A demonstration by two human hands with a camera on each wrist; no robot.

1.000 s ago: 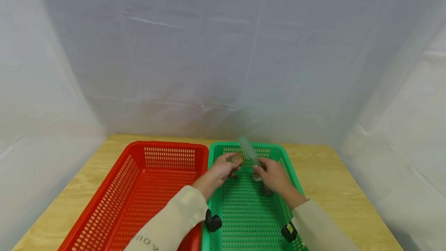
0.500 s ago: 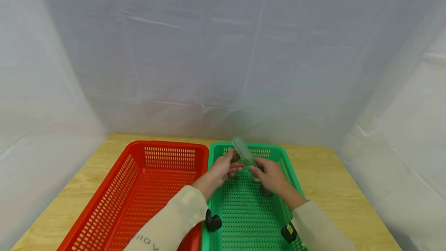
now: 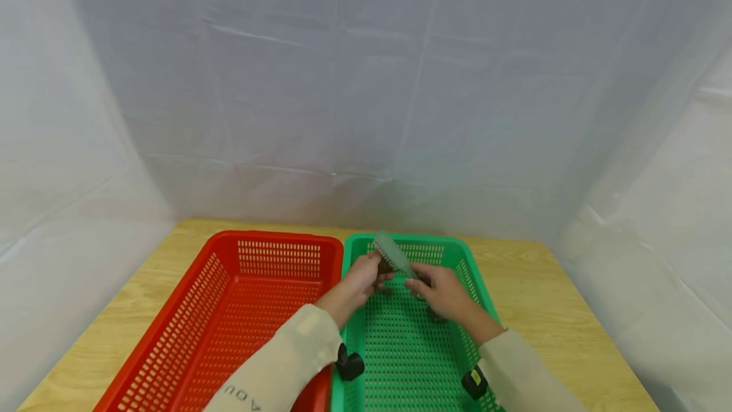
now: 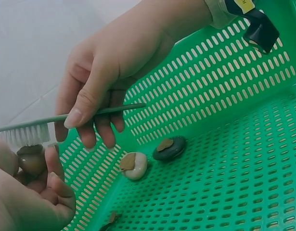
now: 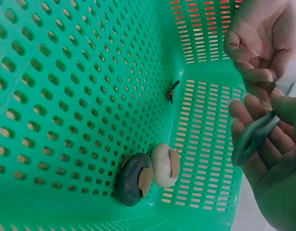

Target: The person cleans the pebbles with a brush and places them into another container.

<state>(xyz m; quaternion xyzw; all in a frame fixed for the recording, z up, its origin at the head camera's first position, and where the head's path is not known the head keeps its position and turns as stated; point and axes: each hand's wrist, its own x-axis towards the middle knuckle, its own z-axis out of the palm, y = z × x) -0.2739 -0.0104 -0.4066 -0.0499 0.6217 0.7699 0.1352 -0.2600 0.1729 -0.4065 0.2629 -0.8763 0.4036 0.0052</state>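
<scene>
My left hand (image 3: 360,277) holds a smooth brownish stone (image 4: 33,162) with a darker patch on its top, partly covered by the fingers. With my right hand (image 3: 445,290) I grip a green brush (image 3: 392,252) by its handle, thumb on top. Its pale bristles (image 4: 26,134) point down and meet the stone's top in the left wrist view. Both hands are over the green basket (image 3: 474,272). Below them in the basket lie a white stone (image 4: 137,169) and a dark stone (image 4: 170,153), side by side, each bearing a brown flake-like patch.
A red basket (image 3: 229,234) stands directly left of the green one on a wooden table (image 3: 549,310). A small dark, twig-like piece (image 5: 172,91) lies on the green basket's floor. White sheeting (image 3: 366,81) hangs behind and at both sides.
The brush has swung left and down, so its head now lies over the stone in my left hand. The left hand's fingers have shifted around the stone.
</scene>
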